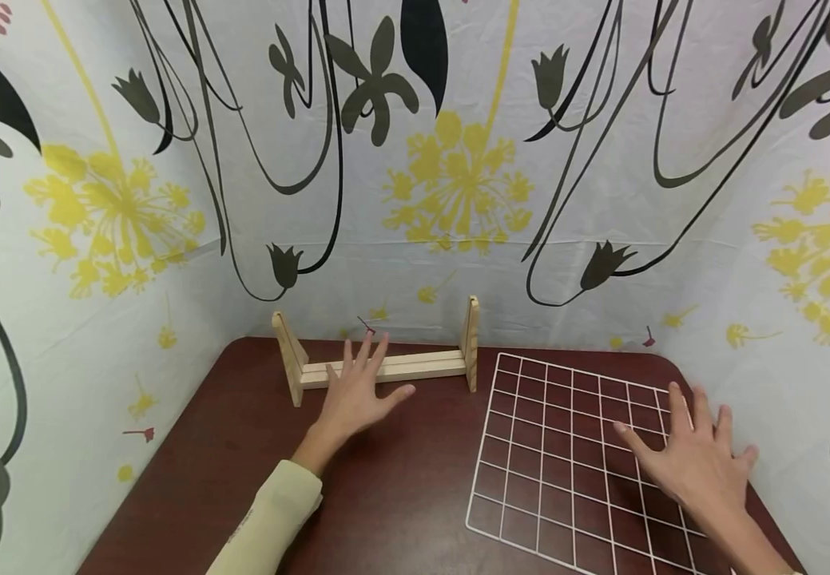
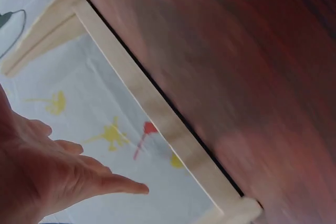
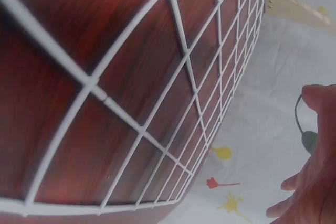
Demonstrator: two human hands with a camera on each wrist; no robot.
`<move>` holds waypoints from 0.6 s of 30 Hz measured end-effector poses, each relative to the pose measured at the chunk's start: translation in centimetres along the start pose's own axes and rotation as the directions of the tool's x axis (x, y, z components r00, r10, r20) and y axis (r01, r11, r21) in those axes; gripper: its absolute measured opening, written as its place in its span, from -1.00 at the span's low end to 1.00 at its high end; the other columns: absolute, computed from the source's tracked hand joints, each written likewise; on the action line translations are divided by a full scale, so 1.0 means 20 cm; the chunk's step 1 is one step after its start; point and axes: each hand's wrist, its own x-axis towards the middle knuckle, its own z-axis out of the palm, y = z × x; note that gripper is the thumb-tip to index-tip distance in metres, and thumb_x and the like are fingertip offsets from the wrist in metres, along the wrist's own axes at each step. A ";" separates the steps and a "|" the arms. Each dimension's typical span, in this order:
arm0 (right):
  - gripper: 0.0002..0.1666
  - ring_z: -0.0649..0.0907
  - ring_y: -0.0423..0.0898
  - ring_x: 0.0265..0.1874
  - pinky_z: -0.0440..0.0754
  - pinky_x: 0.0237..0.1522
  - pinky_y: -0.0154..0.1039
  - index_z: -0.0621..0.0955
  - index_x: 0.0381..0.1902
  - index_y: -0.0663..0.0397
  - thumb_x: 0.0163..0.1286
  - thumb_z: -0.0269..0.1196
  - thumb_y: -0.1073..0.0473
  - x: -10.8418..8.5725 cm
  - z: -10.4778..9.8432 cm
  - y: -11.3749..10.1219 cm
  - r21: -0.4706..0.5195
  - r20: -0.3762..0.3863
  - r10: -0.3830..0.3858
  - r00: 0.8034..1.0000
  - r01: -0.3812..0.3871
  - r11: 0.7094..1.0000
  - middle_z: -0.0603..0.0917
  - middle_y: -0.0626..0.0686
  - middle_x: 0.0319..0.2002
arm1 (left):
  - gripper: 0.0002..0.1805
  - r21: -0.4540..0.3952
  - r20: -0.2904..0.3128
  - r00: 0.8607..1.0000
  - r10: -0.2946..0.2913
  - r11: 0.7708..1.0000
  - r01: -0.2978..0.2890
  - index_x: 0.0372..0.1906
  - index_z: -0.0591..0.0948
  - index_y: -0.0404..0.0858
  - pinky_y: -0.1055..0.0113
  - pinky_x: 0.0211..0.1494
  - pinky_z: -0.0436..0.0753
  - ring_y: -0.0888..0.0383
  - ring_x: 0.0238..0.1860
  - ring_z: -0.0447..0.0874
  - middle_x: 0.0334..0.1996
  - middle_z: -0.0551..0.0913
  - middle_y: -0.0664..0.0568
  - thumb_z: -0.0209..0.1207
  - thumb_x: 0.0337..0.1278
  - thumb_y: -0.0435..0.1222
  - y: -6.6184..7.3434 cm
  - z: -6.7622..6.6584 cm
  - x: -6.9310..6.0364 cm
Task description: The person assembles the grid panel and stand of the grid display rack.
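Cream fabric forms the sleeve (image 1: 278,503) on the person's left arm, and beyond its cuff the grip of the left hand (image 1: 355,399) is spread wide, thumb well away from the fingers, nothing held. In the head view this hand overlaps part of a wooden rack (image 1: 429,365), while the left wrist view shows the fingers apart from it. The grip of the right hand (image 1: 705,463) is likewise parted, fingers fanned and empty, over the right side of a wire grid (image 1: 605,469); the right wrist view shows them off the wires.

The wooden rack stands near the far edge of the surface (image 1: 407,495), left of that edge's middle. It is pale, plain timber: two upright end panels, narrower toward the top, joined low down by slats with a thin line between them.

The wire grid is white, made of thin rods crossing in squares. It occupies the right part of the dark red-brown surface, slanted to the far edge, its far left corner just beside the rack's right end panel. Pale cloth (image 1: 400,208) with printed plants hangs beyond the far edge.
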 end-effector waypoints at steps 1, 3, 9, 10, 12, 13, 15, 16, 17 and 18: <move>0.40 -0.20 0.63 0.60 -0.06 0.13 0.87 -0.26 0.74 -0.09 0.34 0.06 -0.70 0.00 -0.01 0.01 -0.001 -0.001 0.004 1.000 -0.004 1.000 -0.28 0.38 0.70 | 0.16 -0.021 0.003 1.000 0.002 1.000 -0.002 0.70 -0.26 0.35 -0.67 0.50 0.01 -0.33 0.74 -0.25 0.77 -0.13 0.10 -0.08 0.13 0.65 0.01 0.00 0.00; 0.40 -0.15 0.62 0.61 0.02 0.15 0.82 -0.24 0.74 -0.05 0.35 0.07 -0.69 -0.01 -0.02 0.03 0.001 -0.004 0.013 1.000 -0.013 1.000 -0.25 0.39 0.70 | 0.16 -0.072 0.009 1.000 0.001 0.997 0.000 0.73 -0.18 0.25 -0.65 0.51 0.04 -0.29 0.74 -0.17 0.76 -0.05 0.11 -0.05 0.17 0.62 0.04 0.01 0.00; 0.34 0.12 0.62 0.47 0.32 -0.04 0.73 -0.11 0.72 0.13 0.41 0.10 -0.61 -0.05 -0.05 0.09 -0.009 0.026 0.001 1.000 -0.001 1.000 0.05 0.53 0.57 | 0.12 -0.259 0.058 0.998 -0.019 0.965 0.034 0.75 -0.05 0.04 -0.48 0.61 0.12 -0.15 0.74 -0.01 0.73 0.10 0.04 0.01 0.31 0.50 0.13 0.03 -0.01; 0.32 0.17 0.62 0.42 0.35 -0.08 0.71 -0.07 0.71 0.16 0.42 0.11 -0.60 -0.06 -0.06 0.11 -0.018 0.039 -0.009 0.999 0.010 1.000 0.11 0.56 0.53 | 0.08 -0.299 0.067 0.998 -0.017 0.953 0.036 0.75 -0.06 0.01 -0.41 0.64 0.15 -0.13 0.73 0.02 0.72 0.12 0.02 0.01 0.37 0.46 0.14 0.03 -0.02; 0.28 0.27 0.64 0.29 0.41 -0.17 0.65 0.03 0.66 0.21 0.42 0.12 -0.58 -0.07 -0.07 0.13 -0.036 0.068 -0.025 0.997 0.028 0.999 0.23 0.60 0.42 | 0.00 -0.371 0.089 0.996 -0.009 0.928 0.042 0.75 -0.07 -0.01 -0.29 0.63 0.27 -0.13 0.69 0.16 0.70 0.18 -0.03 -0.01 0.49 0.36 0.17 0.03 -0.03; 0.26 0.30 0.64 0.24 0.44 -0.20 0.63 0.07 0.64 0.24 0.43 0.12 -0.58 -0.07 -0.07 0.14 -0.045 0.091 -0.030 0.995 0.034 0.998 0.27 0.62 0.37 | -0.04 -0.407 0.100 0.995 -0.001 0.912 0.042 0.75 -0.07 -0.03 -0.24 0.63 0.31 -0.12 0.67 0.22 0.69 0.21 -0.06 -0.03 0.54 0.31 0.19 0.04 -0.04; 0.24 0.35 0.67 0.16 0.47 -0.20 0.58 0.14 0.58 0.32 0.43 0.11 -0.59 -0.08 -0.08 0.17 -0.059 0.139 -0.031 0.990 0.039 0.997 0.32 0.65 0.29 | -0.11 -0.472 0.119 0.993 0.026 0.881 0.033 0.74 -0.05 -0.09 -0.16 0.60 0.39 -0.13 0.61 0.35 0.64 0.31 -0.12 -0.06 0.61 0.23 0.22 0.04 -0.04; 0.25 0.37 0.69 0.14 0.49 -0.19 0.57 0.15 0.55 0.36 0.43 0.08 -0.60 -0.08 -0.08 0.18 -0.065 0.169 -0.026 0.985 0.037 0.997 0.33 0.67 0.26 | -0.13 -0.496 0.130 0.991 0.042 0.868 0.028 0.73 -0.02 -0.12 -0.15 0.58 0.43 -0.14 0.58 0.40 0.60 0.37 -0.15 -0.07 0.62 0.22 0.25 0.04 -0.05; 0.25 0.40 0.70 0.11 0.51 -0.21 0.54 0.18 0.52 0.40 0.44 0.07 -0.62 -0.08 -0.08 0.19 -0.070 0.192 -0.023 0.981 0.037 0.997 0.36 0.69 0.22 | -0.14 -0.516 0.147 0.987 0.058 0.856 0.026 0.72 0.02 -0.14 -0.14 0.57 0.45 -0.14 0.55 0.45 0.58 0.41 -0.17 -0.08 0.62 0.22 0.27 0.05 -0.05; 0.23 0.44 0.69 0.08 0.54 -0.23 0.50 0.24 0.46 0.44 0.44 0.06 -0.61 -0.08 -0.08 0.21 -0.076 0.213 -0.020 0.977 0.037 0.996 0.40 0.69 0.16 | -0.15 -0.530 0.163 0.984 0.075 0.848 0.023 0.71 0.06 -0.16 -0.12 0.56 0.46 -0.12 0.53 0.48 0.55 0.45 -0.18 -0.08 0.62 0.22 0.29 0.05 -0.05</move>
